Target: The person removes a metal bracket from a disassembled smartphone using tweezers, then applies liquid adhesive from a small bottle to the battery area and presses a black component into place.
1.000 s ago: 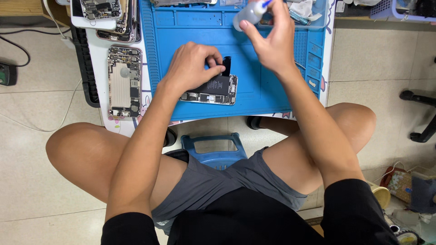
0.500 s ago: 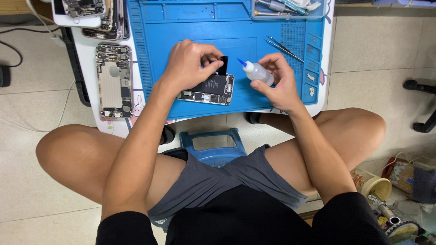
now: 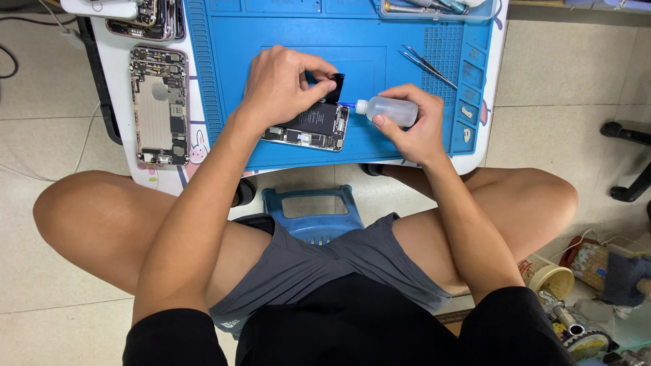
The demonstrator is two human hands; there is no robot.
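Squeeze bottle (image 3: 392, 110) clear, right hand (image 3: 415, 129) gripping; nozzle at opened phone (image 3: 312, 126).

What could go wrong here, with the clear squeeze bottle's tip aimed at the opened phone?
Liquid from the clear plastic squeeze bottle in the right hand may overrun onto the opened phone's exposed circuit parts. The left hand, lifting the black part, might bend it. The metal tweezers lie close by and could get knocked.

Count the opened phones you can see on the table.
3: one phone under the hands on the blue mat, one phone shell left of it, another phone at the top-left edge, partly cropped; more may be hidden.
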